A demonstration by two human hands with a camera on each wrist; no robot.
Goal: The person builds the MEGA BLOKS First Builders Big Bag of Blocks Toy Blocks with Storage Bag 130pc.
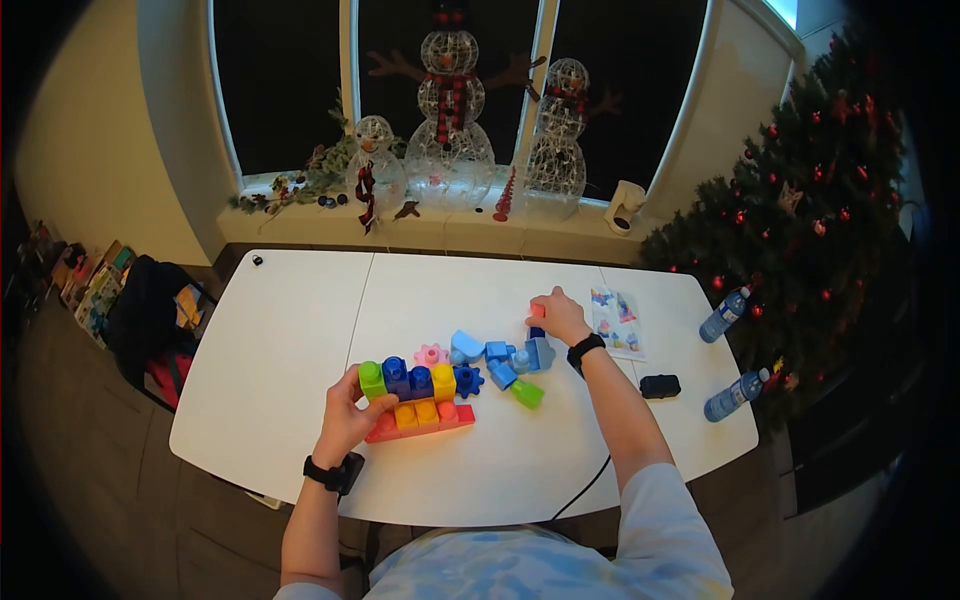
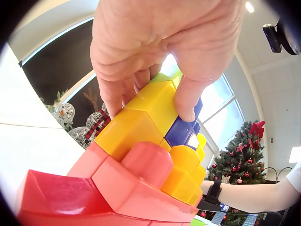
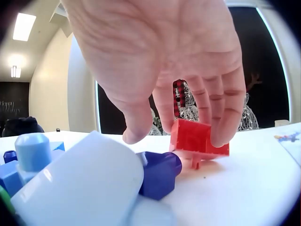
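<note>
One left hand (image 1: 345, 420) grips a multicolored brick structure (image 1: 426, 412) at the near side of a white table (image 1: 280, 350), thumb pressed to the near face. The left wrist view shows that thumb on a blue brick (image 2: 181, 132) and the red base's sloped end, cut off at the lower edge; the left fingertips disappear behind the bricks. Farther across, a blue gear (image 1: 468, 381) and a pink gear (image 1: 432, 355) lie near a green piece (image 1: 527, 394). Beyond them to the right, the right hand (image 1: 563, 318) reaches down to a red brick (image 3: 188, 136), largely covered from above. Only the right wrist view reveals its hollow side: extended fingers touch it, loosely spread, the thumb apart. A pale piece (image 3: 84, 183) partly hides the dark-blue piece (image 3: 160, 174) just beside it. A printed sheet (image 1: 630, 340) lies to the right, its pictures too small to make out. On the far sill stand wire snowmen (image 1: 450, 160), the tallest cut off at the top edge.
</note>
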